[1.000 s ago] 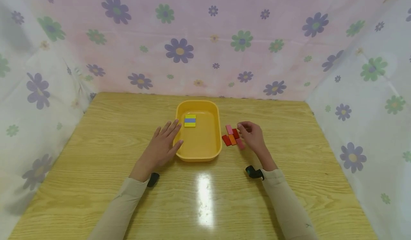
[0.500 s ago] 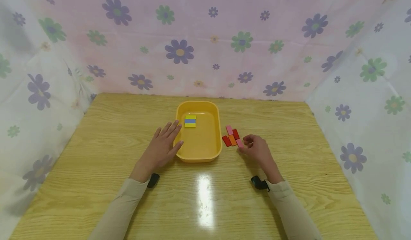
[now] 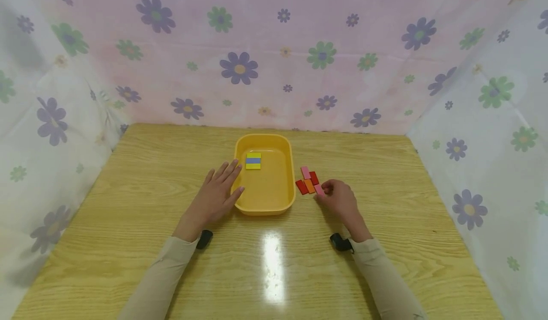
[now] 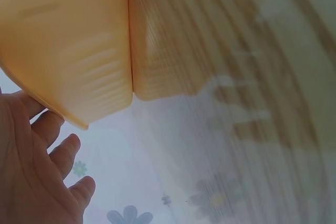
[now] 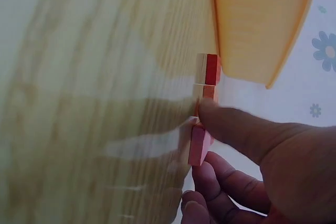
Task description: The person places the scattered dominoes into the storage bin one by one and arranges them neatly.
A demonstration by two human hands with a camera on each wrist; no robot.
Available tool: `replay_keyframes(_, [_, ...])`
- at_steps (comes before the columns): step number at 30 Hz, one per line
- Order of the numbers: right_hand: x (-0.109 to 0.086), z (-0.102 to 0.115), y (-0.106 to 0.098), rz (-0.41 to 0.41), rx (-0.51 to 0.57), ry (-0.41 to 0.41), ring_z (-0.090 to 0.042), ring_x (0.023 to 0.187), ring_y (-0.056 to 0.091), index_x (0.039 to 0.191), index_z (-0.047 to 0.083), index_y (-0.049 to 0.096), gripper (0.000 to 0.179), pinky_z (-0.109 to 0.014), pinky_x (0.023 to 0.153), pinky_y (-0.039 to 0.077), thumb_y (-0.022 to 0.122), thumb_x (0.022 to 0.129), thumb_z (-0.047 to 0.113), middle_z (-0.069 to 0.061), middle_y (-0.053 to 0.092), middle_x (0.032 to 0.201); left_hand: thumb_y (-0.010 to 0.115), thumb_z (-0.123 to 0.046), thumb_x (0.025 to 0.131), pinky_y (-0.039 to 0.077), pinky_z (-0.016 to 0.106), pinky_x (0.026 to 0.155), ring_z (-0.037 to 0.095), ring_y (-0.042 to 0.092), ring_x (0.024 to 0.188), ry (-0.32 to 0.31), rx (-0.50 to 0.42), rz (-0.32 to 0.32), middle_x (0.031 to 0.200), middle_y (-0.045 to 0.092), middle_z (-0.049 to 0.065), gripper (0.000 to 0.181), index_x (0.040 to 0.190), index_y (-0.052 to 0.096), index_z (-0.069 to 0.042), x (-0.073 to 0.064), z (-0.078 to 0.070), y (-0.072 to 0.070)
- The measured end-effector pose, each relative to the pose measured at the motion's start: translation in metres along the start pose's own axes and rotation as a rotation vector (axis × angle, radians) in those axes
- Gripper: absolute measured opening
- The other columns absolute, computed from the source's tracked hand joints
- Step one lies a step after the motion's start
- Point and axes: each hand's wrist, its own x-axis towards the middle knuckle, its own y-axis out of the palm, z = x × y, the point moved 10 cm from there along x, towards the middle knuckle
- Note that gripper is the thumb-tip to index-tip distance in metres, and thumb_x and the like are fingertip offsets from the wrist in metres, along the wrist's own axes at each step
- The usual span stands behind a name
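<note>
My left hand [image 3: 214, 194] lies with fingers spread and fairly straight across the left rim of a yellow plastic tray [image 3: 269, 205]. In the left wrist view its fingertips [image 4: 68, 156] reach along the tray's edge. To the right of the tray, my right hand [image 3: 342, 201] has thumb and fingers around a pink block [image 5: 198, 145], the nearest of a small cluster. Beside it lie an orange block [image 3: 309, 186], two red blocks, one at the left [image 3: 301, 187] and one farther back [image 3: 314, 178], and another pink block [image 3: 305, 172].
Inside the tray, at its back left, yellow and blue blocks [image 3: 253, 160] sit side by side in a striped square. The wood-grain table [image 3: 171, 149] ends at a flowered curtain [image 3: 274, 72]. Dark wrist cameras [image 3: 340, 242] hang by both cuffs.
My right hand has come from the back red block toward me, down to the nearer pink block, and its fingers have closed about it. The left hand stays on the rim.
</note>
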Motion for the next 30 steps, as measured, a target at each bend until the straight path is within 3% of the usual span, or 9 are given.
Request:
replay_keyframes(14, [0.003, 0.006, 0.003, 0.029, -0.043, -0.02, -0.022, 0.076, 0.057, 0.104, -0.001, 0.069, 0.021, -0.034, 0.068, 0.048, 0.075, 0.092, 0.015, -0.01, 0.067, 0.088, 0.044, -0.043, 0.109, 0.008, 0.061, 0.124, 0.033, 0.014, 0.157, -0.004, -0.009, -0.003, 0.171, 0.016, 0.006, 0.066, 0.162, 0.027, -0.009, 0.0, -0.001, -0.002])
replay_keyframes(24, [-0.002, 0.008, 0.001, 0.031, -0.058, -0.013, -0.024, 0.082, 0.059, 0.106, 0.0, 0.07, 0.02, -0.039, 0.075, 0.051, 0.075, 0.092, 0.013, -0.012, 0.068, 0.093, 0.044, -0.043, 0.108, 0.008, 0.061, 0.124, 0.034, 0.014, 0.157, -0.004, -0.001, 0.008, 0.171, 0.016, 0.007, 0.066, 0.162, 0.026, -0.009, 0.0, -0.002, -0.002])
replay_keyframes(30, [-0.008, 0.016, -0.004, -0.003, 0.038, -0.077, -0.028, 0.088, 0.062, 0.108, -0.005, 0.069, 0.018, -0.043, 0.082, 0.055, 0.072, 0.093, 0.003, -0.017, 0.067, 0.099, 0.044, -0.043, 0.108, 0.008, 0.062, 0.124, 0.035, 0.013, 0.157, -0.006, 0.001, 0.007, 0.171, 0.016, 0.008, 0.066, 0.162, 0.026, -0.009, 0.0, -0.001, -0.002])
